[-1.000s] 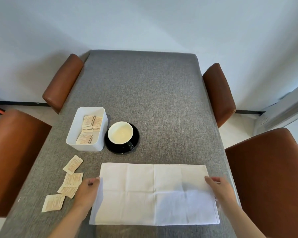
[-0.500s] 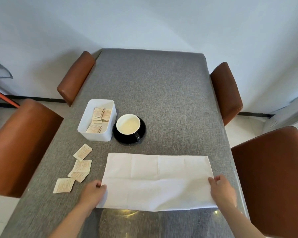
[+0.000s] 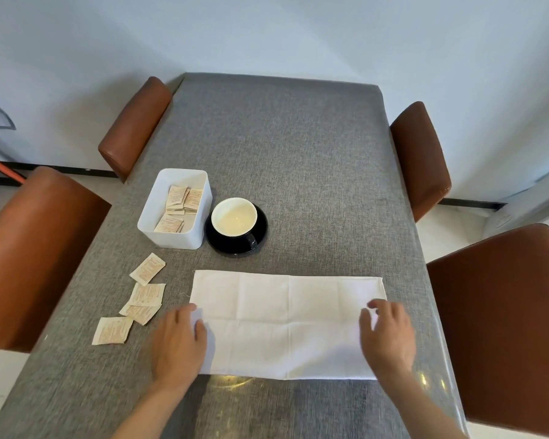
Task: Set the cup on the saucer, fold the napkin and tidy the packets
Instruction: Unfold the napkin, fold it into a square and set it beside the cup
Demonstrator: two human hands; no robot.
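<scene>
**Materials & finishes**

Table (image 3: 298,147): grey woven cloth, coarse, matt; clear glossy film over near edge, w/ glare. Napkin (image 3: 286,324): white cloth, matt, soft creases. Cup (image 3: 234,217): glazed ceramic, smooth, white inside. Saucer (image 3: 260,231): black, glossy. Bin (image 3: 171,239): white plastic, smooth, semi-matt. Packets (image 3: 146,294): paper, matt, printed. Chairs (image 3: 501,318): brown leather-like, smooth, slight sheen.

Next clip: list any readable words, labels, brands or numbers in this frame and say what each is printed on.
Nothing here can be quoted.
Loose packets on the table: reddish print, too small and blurred to read.
Packets in the white box: same print, unreadable.
Cup, saucer, napkin: no text visible.
</scene>
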